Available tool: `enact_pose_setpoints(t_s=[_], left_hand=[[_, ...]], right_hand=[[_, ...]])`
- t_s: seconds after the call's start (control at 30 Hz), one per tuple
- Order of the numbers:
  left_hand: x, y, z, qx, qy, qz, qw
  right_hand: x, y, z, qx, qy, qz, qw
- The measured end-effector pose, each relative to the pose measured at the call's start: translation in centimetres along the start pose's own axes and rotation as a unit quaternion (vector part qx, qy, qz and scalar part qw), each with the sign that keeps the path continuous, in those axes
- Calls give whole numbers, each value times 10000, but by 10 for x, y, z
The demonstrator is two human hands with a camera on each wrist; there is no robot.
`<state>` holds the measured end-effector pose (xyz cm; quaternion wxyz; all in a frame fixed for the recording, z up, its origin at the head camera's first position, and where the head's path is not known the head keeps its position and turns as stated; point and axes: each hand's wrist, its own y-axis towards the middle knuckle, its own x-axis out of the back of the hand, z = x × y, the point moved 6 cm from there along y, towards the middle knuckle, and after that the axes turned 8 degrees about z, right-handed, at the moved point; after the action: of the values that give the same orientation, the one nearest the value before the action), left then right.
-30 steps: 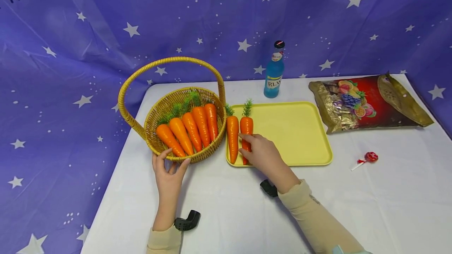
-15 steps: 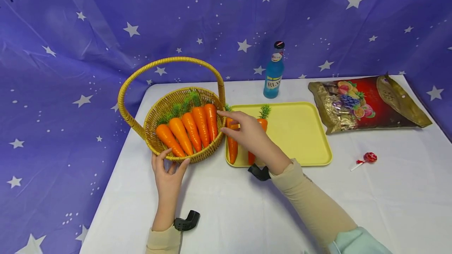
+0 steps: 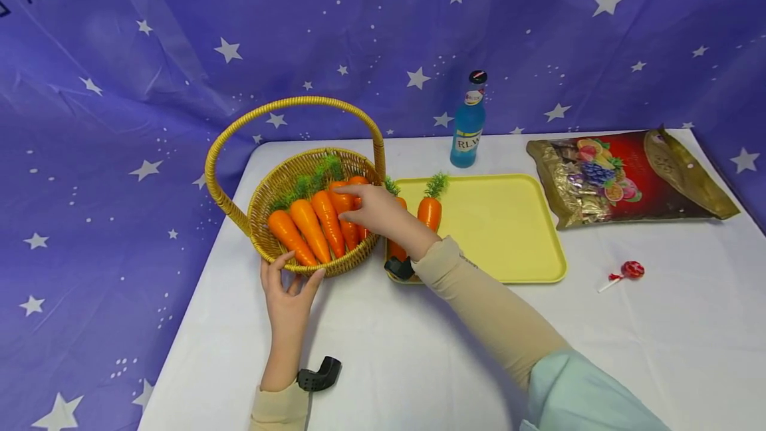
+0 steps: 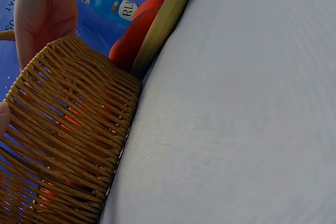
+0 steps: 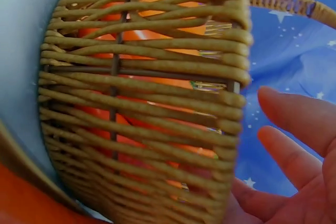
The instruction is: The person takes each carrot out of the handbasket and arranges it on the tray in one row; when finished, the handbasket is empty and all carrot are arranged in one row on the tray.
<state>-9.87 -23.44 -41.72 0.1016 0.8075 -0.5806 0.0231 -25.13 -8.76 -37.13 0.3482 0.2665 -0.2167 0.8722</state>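
A woven basket (image 3: 353,263) with a tall handle holds several orange carrots (image 3: 308,226) with green tops. My left hand (image 3: 287,304) grips its near rim; in the left wrist view only a fingertip shows beside the wicker wall (image 4: 68,129). Over the basket's right side, my right hand (image 3: 383,213) reaches with fingers apart above the rightmost carrots, partly covering them. The right wrist view has its fingers (image 5: 294,156) spread by the rim, holding nothing visible. Two more carrots lie on the yellow tray (image 3: 503,238): one carrot (image 3: 429,213) beyond my wrist, the other mostly hidden under it.
A blue bottle (image 3: 467,128) stands behind the tray. To the right are a large candy bag (image 3: 634,178) and a red lollipop (image 3: 631,270), all on a white tablecloth (image 3: 467,364). A starry purple cloth (image 3: 371,32) hangs behind.
My right hand has let go of a carrot on the tray, which shifted right, then moved left over the basket. The left hand stays at the rim.
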Motion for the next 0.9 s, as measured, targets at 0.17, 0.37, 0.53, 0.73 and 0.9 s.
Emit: enact_pose_setpoints(t_s=[0.17,0.37,0.53,0.73,0.9], left_hand=[[0,0,0,-62,10,-2,10000],[0,0,-1,-30,-86,-1,10000],[-1,-1,-1,88,-174,-6,9998],[2,3,16,143,-203,-36,9997],[2,5,27,25,-109,-75,9999]], right_hand=[[-6,10,0,-250,-361,234,9988],[-9,20,0,-530,-509,459,9962],[-10,26,0,-594,-445,445,9962],[-13,31,2,-611,-487,336,9964],[-14,32,2,-752,-851,181,9934]])
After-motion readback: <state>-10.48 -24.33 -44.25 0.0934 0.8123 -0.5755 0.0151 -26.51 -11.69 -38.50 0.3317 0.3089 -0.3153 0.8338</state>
